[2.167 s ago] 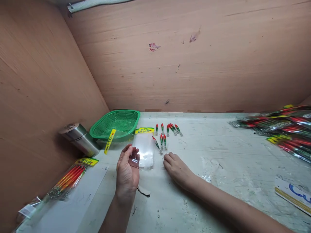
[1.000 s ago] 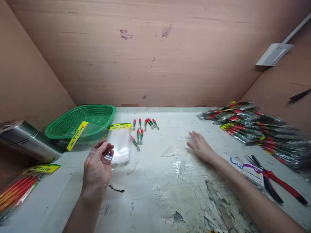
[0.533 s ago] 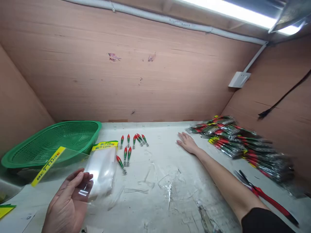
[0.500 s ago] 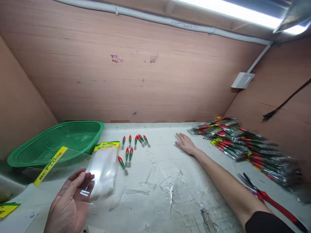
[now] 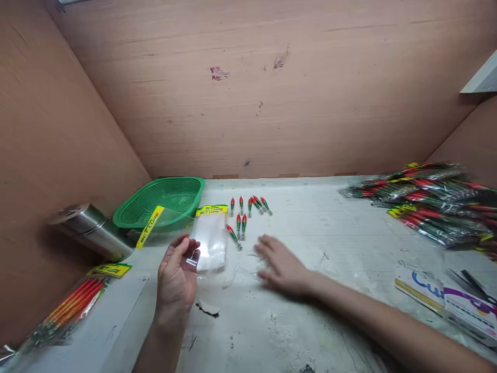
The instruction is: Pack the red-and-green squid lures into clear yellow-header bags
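Note:
My left hand (image 5: 176, 274) holds a clear plastic bag with a yellow "BCT LURE" header (image 5: 149, 233), lifted off the white tabletop. A stack of the same clear bags (image 5: 212, 235) lies just right of that hand. Several small red-and-green fishing lures (image 5: 243, 223) lie in rows behind the stack. My right hand (image 5: 281, 264) rests flat on the table, fingers spread, a little right of the loose lures and holding nothing.
A green mesh basket (image 5: 163, 204) and a steel canister (image 5: 91, 230) sit at the left. One packed lure bag (image 5: 73, 305) lies at the front left. A heap of packed lure bags (image 5: 427, 207) fills the back right. Printed cards (image 5: 446, 295) lie at the right.
My right hand has come back left from beside the heap of packed bags and now lies near the loose lures. The left hand keeps the clear bag. The view has swung left and down.

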